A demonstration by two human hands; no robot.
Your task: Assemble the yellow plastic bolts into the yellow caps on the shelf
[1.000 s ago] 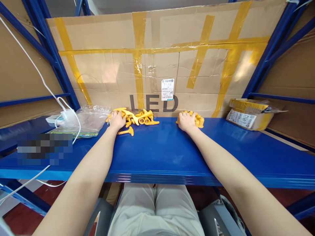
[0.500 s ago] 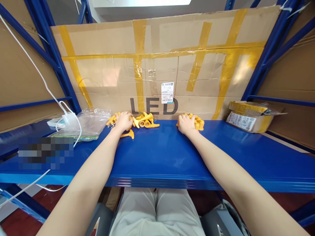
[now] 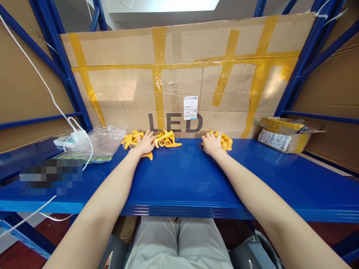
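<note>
On a pile of yellow plastic pieces [image 3: 167, 139] at the back of the blue shelf lies my left hand [image 3: 146, 143], its fingers spread. More yellow pieces [image 3: 130, 139] with small metal chains show to its left, and one [image 3: 148, 155] pokes out below the palm. My right hand [image 3: 212, 142] rests over a second cluster of yellow pieces [image 3: 226, 141], fingers stretched and apart on top. The exact kind of these pieces is too small to tell. Parts of both piles are hidden under my hands.
A tall cardboard sheet [image 3: 120, 89] marked LED stands behind the shelf [image 3: 179, 179]. At the right is an opened cardboard box [image 3: 276, 139]. Clear plastic bags [image 3: 105, 140], a white plug with cable [image 3: 80, 137] and a blurred dark object [image 3: 50, 176] lie at the left.
My left hand has shifted slightly right and its fingers have spread over the pile. My right hand's fingers have loosened a little in the same place. The view has tipped slightly upward.
</note>
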